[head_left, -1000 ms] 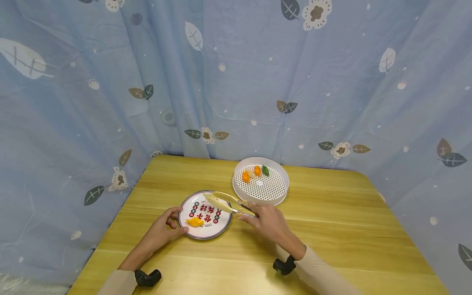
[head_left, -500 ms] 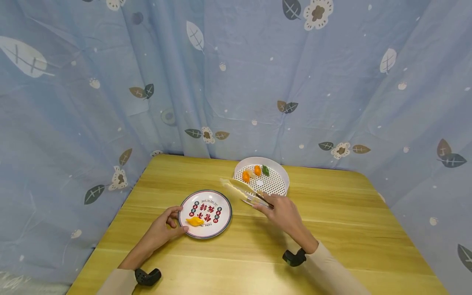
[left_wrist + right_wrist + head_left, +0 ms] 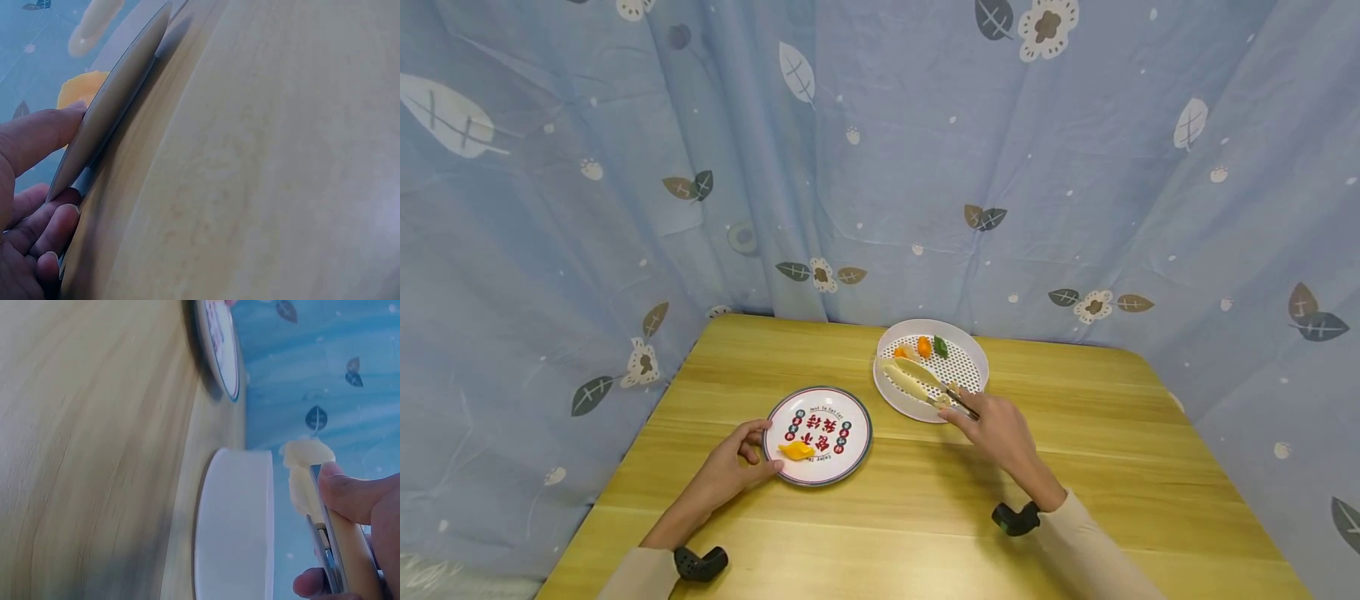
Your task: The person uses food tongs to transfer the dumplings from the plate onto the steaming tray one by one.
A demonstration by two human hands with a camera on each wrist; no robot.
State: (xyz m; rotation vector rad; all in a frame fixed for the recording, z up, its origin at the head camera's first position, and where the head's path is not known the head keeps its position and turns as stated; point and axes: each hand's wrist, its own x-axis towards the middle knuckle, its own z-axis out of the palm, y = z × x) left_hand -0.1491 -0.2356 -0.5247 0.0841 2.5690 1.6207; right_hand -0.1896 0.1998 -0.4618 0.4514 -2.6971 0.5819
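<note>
My right hand (image 3: 992, 427) grips a pair of pale yellow tongs (image 3: 914, 380) whose tips reach over the white perforated steamer tray (image 3: 958, 403). In the tray lie two orange pieces (image 3: 924, 346) and a green piece (image 3: 940, 346). The tongs (image 3: 306, 487) and the tray wall (image 3: 234, 525) show in the right wrist view. My left hand (image 3: 730, 463) holds the left rim of a round printed plate (image 3: 835, 417) with a yellow-orange piece (image 3: 796, 451) on it. In the left wrist view, thumb and fingers (image 3: 34, 140) pinch the plate's rim (image 3: 112, 106).
Everything sits on a wooden table (image 3: 1075, 467). A blue leaf-and-flower curtain (image 3: 880, 158) hangs close behind and at both sides. The plate stands left of the tray, a short gap between them.
My right hand has carried the tongs from above the plate rightward and away to over the steamer tray. The left hand and the plate have stayed put.
</note>
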